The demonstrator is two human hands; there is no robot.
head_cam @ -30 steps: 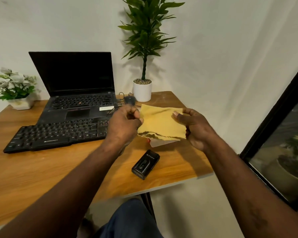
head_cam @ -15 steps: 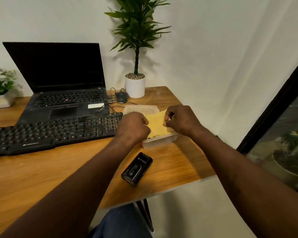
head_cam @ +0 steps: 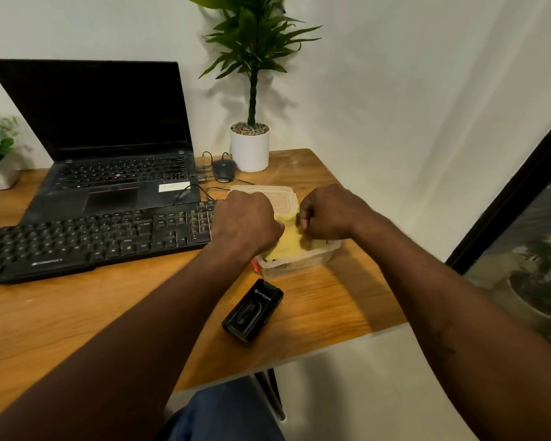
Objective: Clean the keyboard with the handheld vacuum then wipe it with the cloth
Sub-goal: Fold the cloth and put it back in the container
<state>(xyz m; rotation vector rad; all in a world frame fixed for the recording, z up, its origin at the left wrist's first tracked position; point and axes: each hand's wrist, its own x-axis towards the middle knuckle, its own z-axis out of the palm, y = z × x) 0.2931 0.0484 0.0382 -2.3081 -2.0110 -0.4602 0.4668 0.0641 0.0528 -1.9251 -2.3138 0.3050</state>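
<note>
Lowering the yellow folded cloth (head_cam: 288,241) into the clear plastic box (head_cam: 299,265), centre right, left hand (head_cam: 245,224) and right hand (head_cam: 328,211) kept fingers curled on it; wiping seemed finished.

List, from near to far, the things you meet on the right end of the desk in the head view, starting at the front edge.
Handheld vacuum → clear plastic box holding the yellow cloth → box lid → white plant pot. Mouse left out: roughly level with the pot.
</note>
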